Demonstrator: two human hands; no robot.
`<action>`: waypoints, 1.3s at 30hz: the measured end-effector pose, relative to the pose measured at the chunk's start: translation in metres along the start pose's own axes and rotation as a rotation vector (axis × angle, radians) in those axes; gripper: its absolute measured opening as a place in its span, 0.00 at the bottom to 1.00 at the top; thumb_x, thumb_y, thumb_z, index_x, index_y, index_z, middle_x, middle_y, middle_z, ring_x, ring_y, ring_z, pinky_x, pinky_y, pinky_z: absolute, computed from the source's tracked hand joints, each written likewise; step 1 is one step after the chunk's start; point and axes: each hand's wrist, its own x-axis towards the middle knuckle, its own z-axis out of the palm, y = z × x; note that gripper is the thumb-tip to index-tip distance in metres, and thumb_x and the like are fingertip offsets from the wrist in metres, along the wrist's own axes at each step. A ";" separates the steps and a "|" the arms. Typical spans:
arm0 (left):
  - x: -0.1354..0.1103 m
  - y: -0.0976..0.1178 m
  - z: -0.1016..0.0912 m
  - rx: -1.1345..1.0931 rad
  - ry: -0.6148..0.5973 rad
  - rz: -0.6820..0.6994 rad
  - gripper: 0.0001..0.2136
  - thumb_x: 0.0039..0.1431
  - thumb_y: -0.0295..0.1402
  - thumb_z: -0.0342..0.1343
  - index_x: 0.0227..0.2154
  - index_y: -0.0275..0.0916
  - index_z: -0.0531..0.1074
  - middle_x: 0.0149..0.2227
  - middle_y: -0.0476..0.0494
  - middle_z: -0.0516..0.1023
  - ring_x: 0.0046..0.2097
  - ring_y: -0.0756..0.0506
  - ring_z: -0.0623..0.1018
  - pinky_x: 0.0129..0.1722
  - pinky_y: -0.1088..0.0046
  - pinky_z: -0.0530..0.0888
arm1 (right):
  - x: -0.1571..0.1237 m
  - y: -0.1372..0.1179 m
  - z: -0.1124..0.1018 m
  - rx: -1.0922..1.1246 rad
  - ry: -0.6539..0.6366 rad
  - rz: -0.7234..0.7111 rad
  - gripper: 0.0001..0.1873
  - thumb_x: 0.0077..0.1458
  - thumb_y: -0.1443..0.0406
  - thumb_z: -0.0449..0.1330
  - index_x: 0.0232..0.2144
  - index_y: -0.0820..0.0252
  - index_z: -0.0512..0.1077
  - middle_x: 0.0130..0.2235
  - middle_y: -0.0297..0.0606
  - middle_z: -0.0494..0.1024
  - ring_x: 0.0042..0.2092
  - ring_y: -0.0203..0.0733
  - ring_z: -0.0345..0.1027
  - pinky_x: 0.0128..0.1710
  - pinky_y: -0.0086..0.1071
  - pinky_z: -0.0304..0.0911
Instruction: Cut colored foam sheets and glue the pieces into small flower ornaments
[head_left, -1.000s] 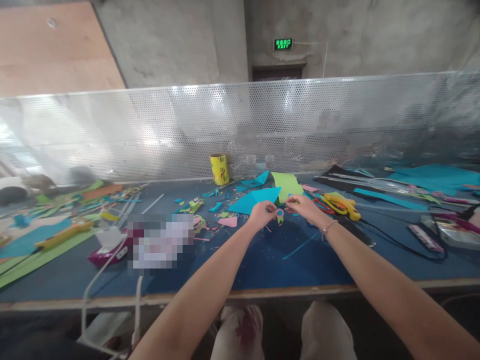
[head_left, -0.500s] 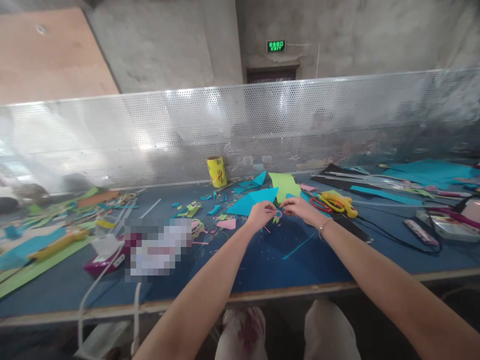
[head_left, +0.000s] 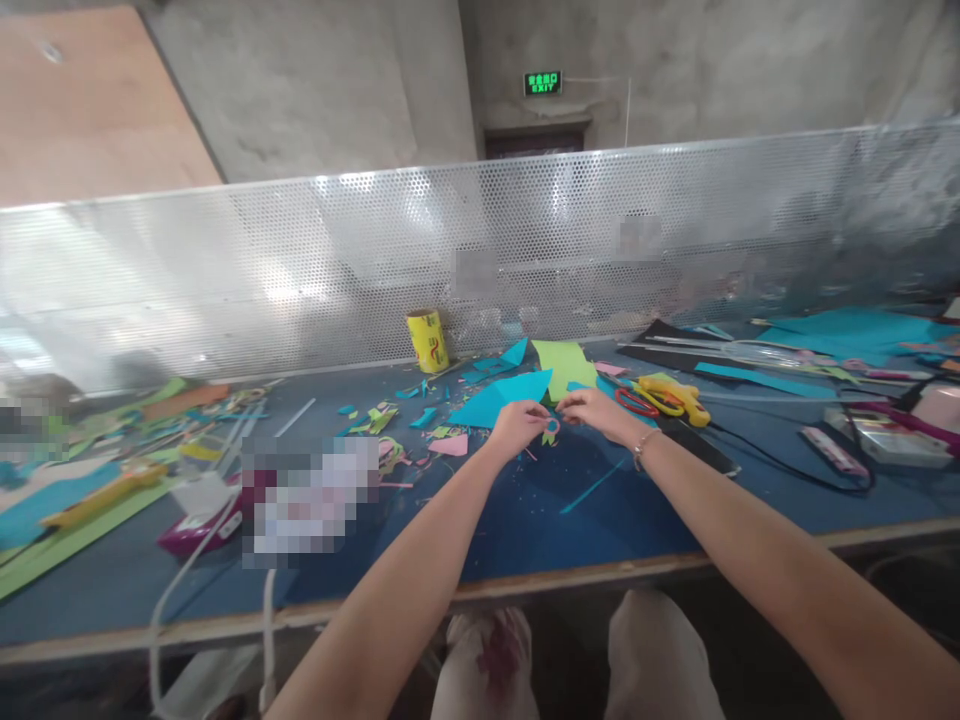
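A small blue and pink paper ring with light green tails is pinched at the fingertips of my left hand. My right hand is held just right of it, its thumb and fingertips drawn together. Whether anything sits between those fingertips is too small to make out. Both hands are over the blue tabletop. Behind them lie a large turquoise paper sheet and a light green sheet. Scissors with red handles rest beyond my right hand.
A yellow glue gun with a black cord lies at the right. A yellow roll stands near the perforated metal screen. Paper scraps are scattered left of my hands. A purple device with a white cable sits left.
My right fingertips have lifted slightly and moved a little away from the paper ring. The ring stays at my left fingertips. The whole view has shifted slightly.
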 end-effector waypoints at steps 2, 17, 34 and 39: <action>-0.001 0.001 0.000 0.001 -0.012 0.015 0.07 0.44 0.32 0.52 0.27 0.37 0.73 0.28 0.47 0.76 0.31 0.49 0.74 0.31 0.77 0.68 | 0.000 0.000 0.000 0.002 -0.015 0.002 0.06 0.38 0.73 0.53 0.21 0.63 0.69 0.23 0.34 0.73 0.26 0.32 0.65 0.29 0.25 0.61; -0.002 0.006 0.002 -0.066 -0.049 0.042 0.13 0.43 0.22 0.49 0.34 0.36 0.69 0.33 0.47 0.76 0.35 0.50 0.75 0.35 0.77 0.71 | 0.001 0.001 -0.001 -0.049 -0.057 0.031 0.08 0.39 0.73 0.53 0.23 0.65 0.71 0.25 0.37 0.74 0.28 0.34 0.66 0.31 0.27 0.62; 0.002 0.001 0.006 -0.285 -0.059 -0.004 0.08 0.40 0.21 0.50 0.28 0.35 0.65 0.29 0.44 0.75 0.32 0.49 0.75 0.30 0.76 0.70 | -0.003 -0.005 -0.003 -0.007 -0.096 -0.007 0.05 0.39 0.71 0.56 0.22 0.64 0.72 0.25 0.37 0.74 0.28 0.34 0.64 0.31 0.29 0.60; 0.002 0.006 0.007 -0.466 -0.005 -0.133 0.09 0.40 0.20 0.54 0.28 0.34 0.63 0.26 0.45 0.74 0.27 0.51 0.74 0.26 0.78 0.68 | -0.002 -0.006 -0.002 0.129 -0.110 0.014 0.07 0.37 0.71 0.58 0.26 0.63 0.71 0.26 0.35 0.72 0.28 0.32 0.62 0.30 0.27 0.58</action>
